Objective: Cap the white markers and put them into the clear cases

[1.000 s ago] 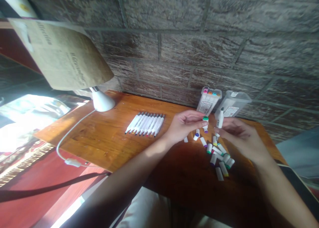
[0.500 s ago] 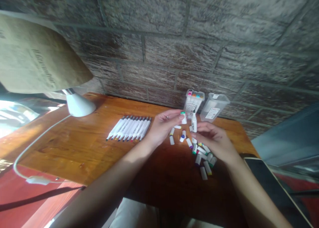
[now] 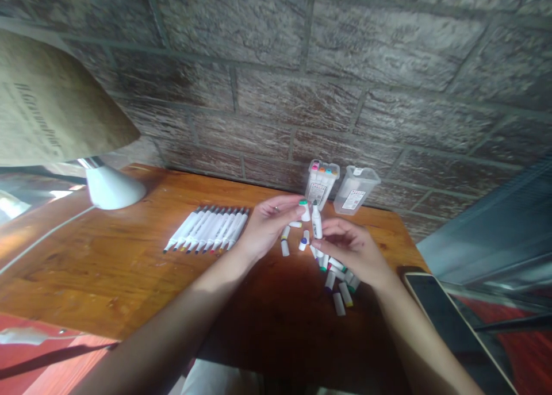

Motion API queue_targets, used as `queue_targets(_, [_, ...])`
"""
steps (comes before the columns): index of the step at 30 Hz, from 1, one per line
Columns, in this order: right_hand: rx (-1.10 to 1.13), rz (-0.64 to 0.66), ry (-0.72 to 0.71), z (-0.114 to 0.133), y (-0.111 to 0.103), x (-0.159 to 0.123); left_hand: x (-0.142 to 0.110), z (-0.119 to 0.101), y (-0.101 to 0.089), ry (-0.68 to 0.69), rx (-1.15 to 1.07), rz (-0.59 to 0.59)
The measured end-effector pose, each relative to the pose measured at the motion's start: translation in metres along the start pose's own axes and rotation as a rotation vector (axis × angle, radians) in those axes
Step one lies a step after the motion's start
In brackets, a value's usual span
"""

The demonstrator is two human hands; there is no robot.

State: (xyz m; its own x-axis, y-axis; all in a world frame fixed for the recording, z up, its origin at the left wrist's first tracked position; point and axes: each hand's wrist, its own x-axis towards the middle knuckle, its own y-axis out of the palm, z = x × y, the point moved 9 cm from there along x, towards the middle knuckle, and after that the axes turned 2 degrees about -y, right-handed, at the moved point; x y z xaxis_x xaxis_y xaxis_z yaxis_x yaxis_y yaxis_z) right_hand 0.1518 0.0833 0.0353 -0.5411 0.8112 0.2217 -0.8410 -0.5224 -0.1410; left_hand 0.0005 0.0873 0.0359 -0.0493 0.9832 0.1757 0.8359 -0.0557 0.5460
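Observation:
Between the fingers of my left hand (image 3: 272, 222) is a white marker cap with a green end (image 3: 304, 211). My right hand (image 3: 351, 245) grips an uncapped white marker (image 3: 317, 221), held upright with its dark tip at the top. Cap and marker are close side by side, apart from each other. Below my hands, several loose caps (image 3: 345, 294) with coloured ends lie scattered on the table. To the left of my left hand lies a row of several uncapped white markers (image 3: 207, 229), set side by side.
Against the brick wall stand a clear case with several markers (image 3: 321, 182) and a second clear case (image 3: 357, 191). A phone (image 3: 452, 326) lies at the right edge of the wooden table (image 3: 125, 263). A lamp with a white base (image 3: 112, 188) stands at the left.
The view has swung slightly to the right, so everything sits further left. The cap in my left hand and the marker in my right hand are a little closer together.

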Motion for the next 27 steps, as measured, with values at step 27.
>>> queue_targets(27, [0.019,-0.115,-0.031,0.006,-0.017,0.001,0.000,0.000,0.000,0.035,0.091,0.016])
